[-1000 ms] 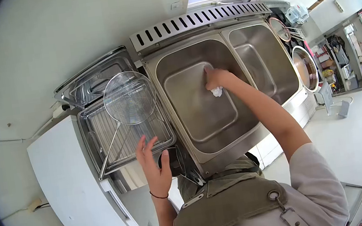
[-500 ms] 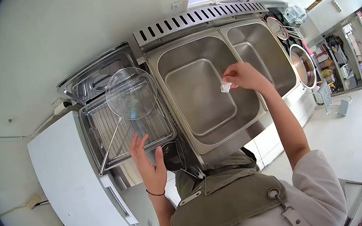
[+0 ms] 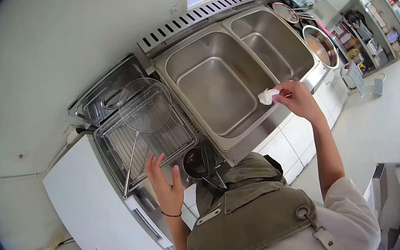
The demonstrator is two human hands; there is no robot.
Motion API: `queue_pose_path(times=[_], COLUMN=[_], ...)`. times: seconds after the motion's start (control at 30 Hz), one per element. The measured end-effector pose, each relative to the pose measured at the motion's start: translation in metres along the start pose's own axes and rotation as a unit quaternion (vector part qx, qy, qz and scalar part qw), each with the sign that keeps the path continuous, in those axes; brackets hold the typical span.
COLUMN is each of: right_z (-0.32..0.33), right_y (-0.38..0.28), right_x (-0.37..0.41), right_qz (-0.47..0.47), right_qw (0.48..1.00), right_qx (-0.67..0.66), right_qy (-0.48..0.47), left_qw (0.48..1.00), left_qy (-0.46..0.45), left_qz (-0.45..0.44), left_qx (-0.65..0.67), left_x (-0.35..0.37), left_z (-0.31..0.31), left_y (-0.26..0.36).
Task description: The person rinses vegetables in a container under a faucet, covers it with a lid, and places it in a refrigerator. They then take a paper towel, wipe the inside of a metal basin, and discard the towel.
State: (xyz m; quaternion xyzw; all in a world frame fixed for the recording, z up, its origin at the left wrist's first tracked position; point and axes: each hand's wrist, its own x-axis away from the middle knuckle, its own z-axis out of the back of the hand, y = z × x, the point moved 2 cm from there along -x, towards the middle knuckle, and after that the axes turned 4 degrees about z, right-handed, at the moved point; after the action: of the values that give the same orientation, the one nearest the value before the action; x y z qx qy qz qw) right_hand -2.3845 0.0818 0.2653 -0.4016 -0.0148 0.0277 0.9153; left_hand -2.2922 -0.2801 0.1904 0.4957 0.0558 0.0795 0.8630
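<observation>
My right hand (image 3: 299,100) pinches a crumpled white tissue (image 3: 268,97) above the front edge of a large steel basin (image 3: 195,87). Beside that basin, to the right, is a narrower steel basin (image 3: 279,38). My left hand (image 3: 166,185) is held up with fingers apart and nothing in it. It is nearest to a wire rack (image 3: 132,144) in a steel tray, in front of the fryer tray's near edge. A round mesh skimmer (image 3: 145,104) lies across the rack, its handle pointing toward me.
A dark round pot (image 3: 196,163) sits by my apron at the counter front. Behind the rack leans a steel lid (image 3: 105,94). A white cabinet (image 3: 89,205) stands at left; a round steel pot (image 3: 320,47) is at far right.
My right hand has moved right and toward me with the tissue, from over the large basin to its front edge. My left hand stays raised. The view has turned slightly.
</observation>
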Motion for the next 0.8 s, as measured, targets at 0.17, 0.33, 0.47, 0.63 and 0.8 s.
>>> queue_pose_path(times=[0.17,0.33,0.47,0.63,0.8], right_z=[-0.008,-0.016,-0.028,-0.043,-0.082], right_y=[-0.004,-0.021,-0.031,-0.034,0.002], right_x=[0.036,0.049,0.039,-0.017,-0.099], right_qz=[-0.016,-0.06,-0.009,0.108,0.127], right_qw=[0.994,0.985,0.982,0.969,0.958], right_qx=[0.027,0.068,0.093,0.182,0.241], right_qy=[0.103,0.148,0.166,0.125,0.091], left_qw=[0.998,0.995,0.994,0.995,0.999], left_qy=[-0.038,-0.068,-0.075,-0.039,-0.009], left_qz=[-0.041,-0.078,-0.082,-0.091,-0.039], left_qx=[-0.009,0.001,0.017,-0.021,0.0], left_x=[-0.001,-0.002,-0.002,0.005,0.023], left_z=[0.001,0.002,0.009,0.02,0.031], left_y=[-0.001,-0.004,-0.01,-0.021,-0.041])
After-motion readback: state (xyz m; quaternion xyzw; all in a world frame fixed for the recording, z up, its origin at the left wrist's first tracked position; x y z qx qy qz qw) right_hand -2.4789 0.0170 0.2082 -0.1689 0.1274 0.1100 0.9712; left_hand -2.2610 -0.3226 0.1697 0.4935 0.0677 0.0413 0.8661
